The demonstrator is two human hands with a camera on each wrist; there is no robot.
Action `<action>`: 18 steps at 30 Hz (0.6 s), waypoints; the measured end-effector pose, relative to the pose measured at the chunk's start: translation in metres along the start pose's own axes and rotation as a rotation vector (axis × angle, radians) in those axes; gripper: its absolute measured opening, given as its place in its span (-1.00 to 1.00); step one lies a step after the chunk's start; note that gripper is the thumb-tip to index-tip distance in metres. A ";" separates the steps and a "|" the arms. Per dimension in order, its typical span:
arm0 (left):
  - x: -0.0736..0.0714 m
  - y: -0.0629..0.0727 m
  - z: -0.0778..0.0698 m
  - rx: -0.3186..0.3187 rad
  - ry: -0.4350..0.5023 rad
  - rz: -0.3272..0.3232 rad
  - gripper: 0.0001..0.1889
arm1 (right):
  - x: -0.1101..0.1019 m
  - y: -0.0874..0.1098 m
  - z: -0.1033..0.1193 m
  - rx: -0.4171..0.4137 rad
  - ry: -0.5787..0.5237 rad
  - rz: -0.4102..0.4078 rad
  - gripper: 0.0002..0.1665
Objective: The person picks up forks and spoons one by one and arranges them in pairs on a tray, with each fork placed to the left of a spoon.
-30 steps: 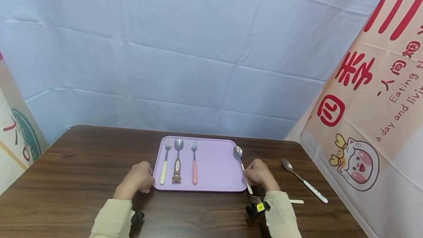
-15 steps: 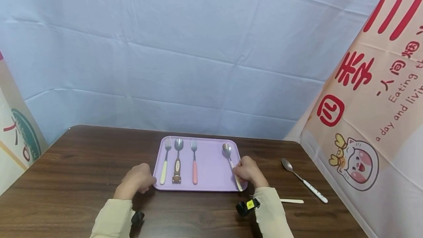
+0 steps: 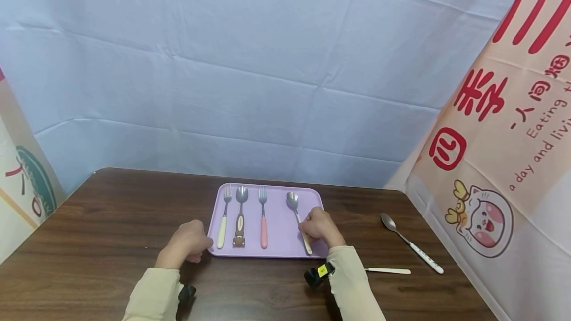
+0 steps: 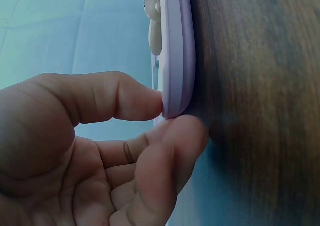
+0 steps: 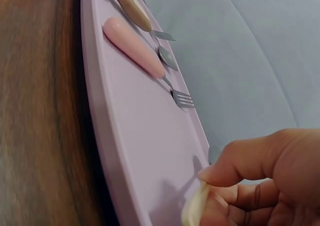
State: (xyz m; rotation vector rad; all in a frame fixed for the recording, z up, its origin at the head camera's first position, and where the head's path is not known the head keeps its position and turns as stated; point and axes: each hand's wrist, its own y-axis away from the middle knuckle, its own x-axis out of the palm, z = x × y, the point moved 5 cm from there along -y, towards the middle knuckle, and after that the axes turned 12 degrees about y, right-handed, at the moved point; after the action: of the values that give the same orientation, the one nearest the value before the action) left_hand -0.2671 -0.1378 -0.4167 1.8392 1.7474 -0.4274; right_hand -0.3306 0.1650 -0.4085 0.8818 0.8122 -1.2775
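Note:
My right hand (image 3: 315,225) pinches the cream handle of a spoon (image 3: 292,200) over the right part of the lilac tray (image 3: 282,252). In the right wrist view, thumb and fingers close on the end part of that handle (image 5: 194,206), whose shadow falls on the tray. My left hand (image 3: 189,242) grips the tray's near left corner. The left wrist view shows its thumb (image 4: 142,103) on the rim and fingers curled beneath. Lying side by side on the tray are a yellow-handled fork (image 3: 221,232), a brown bear-handled spoon (image 3: 240,222) and a pink-handled fork (image 3: 263,232).
On the wooden table (image 3: 250,291), right of the tray, lies a spoon with a white patterned handle (image 3: 424,256). A cream handle (image 3: 389,271) sticks out from behind the right sleeve. A pale blue cloth (image 3: 250,88) hangs behind the table, with a printed cloth (image 3: 486,162) on the right.
My right hand has moved left with the spoon, from the tray's right edge to above its right part. The left hand has stayed at the tray's corner.

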 end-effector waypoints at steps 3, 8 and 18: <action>0.000 0.000 0.000 -0.006 0.005 0.003 -0.89 | 0.001 -0.002 0.004 0.000 -0.016 -0.007 -0.82; 0.000 0.000 0.000 -0.014 0.009 0.009 -0.91 | 0.005 -0.004 0.011 0.007 -0.034 -0.010 -0.82; 0.001 -0.002 0.002 -0.003 0.026 0.009 -0.90 | 0.016 -0.014 0.018 0.054 -0.092 -0.040 -0.85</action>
State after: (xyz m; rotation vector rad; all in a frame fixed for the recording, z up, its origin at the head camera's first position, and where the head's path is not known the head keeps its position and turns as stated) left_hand -0.2686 -0.1381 -0.4191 1.8580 1.7551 -0.3981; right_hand -0.3419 0.1409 -0.4155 0.8469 0.7293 -1.3705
